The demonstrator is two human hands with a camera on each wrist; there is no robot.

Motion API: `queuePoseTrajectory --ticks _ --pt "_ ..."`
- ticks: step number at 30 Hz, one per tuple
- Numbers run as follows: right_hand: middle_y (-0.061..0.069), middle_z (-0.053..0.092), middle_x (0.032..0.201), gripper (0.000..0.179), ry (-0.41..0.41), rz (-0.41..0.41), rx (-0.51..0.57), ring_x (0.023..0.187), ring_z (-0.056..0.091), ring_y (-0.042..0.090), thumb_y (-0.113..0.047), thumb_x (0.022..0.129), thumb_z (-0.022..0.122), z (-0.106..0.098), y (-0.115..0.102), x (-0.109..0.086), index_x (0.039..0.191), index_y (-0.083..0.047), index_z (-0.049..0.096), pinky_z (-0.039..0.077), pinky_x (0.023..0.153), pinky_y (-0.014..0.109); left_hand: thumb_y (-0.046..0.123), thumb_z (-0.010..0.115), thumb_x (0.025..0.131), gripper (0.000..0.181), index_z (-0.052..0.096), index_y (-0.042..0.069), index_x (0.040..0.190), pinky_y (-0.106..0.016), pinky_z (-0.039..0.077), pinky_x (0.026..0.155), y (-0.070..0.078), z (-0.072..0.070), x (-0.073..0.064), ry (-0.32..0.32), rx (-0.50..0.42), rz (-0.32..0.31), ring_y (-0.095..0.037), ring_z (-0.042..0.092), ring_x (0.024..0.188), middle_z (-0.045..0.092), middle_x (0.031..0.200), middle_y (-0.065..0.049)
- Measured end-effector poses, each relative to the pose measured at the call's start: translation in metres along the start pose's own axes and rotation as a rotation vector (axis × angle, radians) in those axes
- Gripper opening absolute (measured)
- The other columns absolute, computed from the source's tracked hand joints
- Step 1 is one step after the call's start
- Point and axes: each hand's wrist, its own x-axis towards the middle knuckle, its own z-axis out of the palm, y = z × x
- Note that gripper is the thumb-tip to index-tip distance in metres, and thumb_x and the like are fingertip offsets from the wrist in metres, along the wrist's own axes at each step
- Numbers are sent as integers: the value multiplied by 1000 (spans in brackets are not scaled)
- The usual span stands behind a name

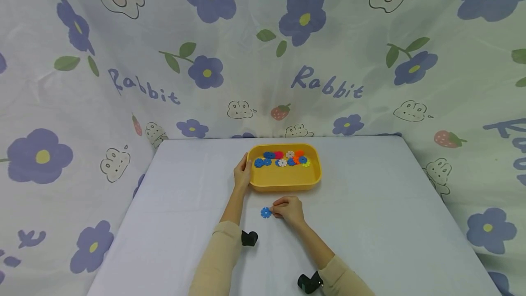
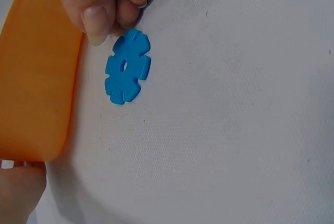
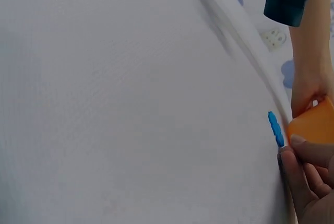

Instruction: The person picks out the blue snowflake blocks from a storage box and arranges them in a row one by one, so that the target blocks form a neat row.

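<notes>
- Pinching a blue notched disc (image 1: 266, 213) by its edge between thumb and fingertips, the right hand's grip (image 1: 289, 209) is closed on it, just beyond the near side of a yellow tray (image 1: 283, 178).
- The disc is flower-shaped with a hole at its centre; whether its lower edge touches the desk (image 1: 370, 223) cannot be told.
- The left hand's grip (image 1: 242, 175) holds the tray by its left end, thumb at the rim.
- Inside the tray, small notched discs (image 1: 282, 163) in blue, white, pink, orange and yellow lie along the far half, some overlapping.
- Black devices (image 1: 249, 238) sit at both forearms, by beige sleeves (image 1: 223, 245).
- White cloth covers the desk; behind it hangs a curtain (image 1: 255, 67) printed with purple flowers, rabbits, strawberries and the word "Rabbit".
</notes>
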Motion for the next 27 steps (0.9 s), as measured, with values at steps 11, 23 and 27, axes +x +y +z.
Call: queuePoseTrajectory --ticks 11,23,27 --pt "17 71 85 27 -162 -9 131 74 71 23 -4 79 74 -25 -54 9 98 13 65 59 70 35 17 46 100 46 38 10 145 -36 29 113 0 0 -1 17 8 -7 -23 30 138 36 149 -8" --pt "20 68 100 38 -87 3 222 90 69 29 -4 83 70 -28 -84 86 117 11 59 55 83 39 17 45 100 46 38 9 144 -36 29 113 -1 -1 0 15 16 6 -24 29 139 35 149 -9" --pt "24 67 100 38 -20 9 197 86 70 28 2 81 70 -14 -84 108 115 14 59 57 77 35 18 45 100 46 38 10 145 -36 29 113 -2 0 -1 14 10 -6 -24 30 139 36 149 -9"
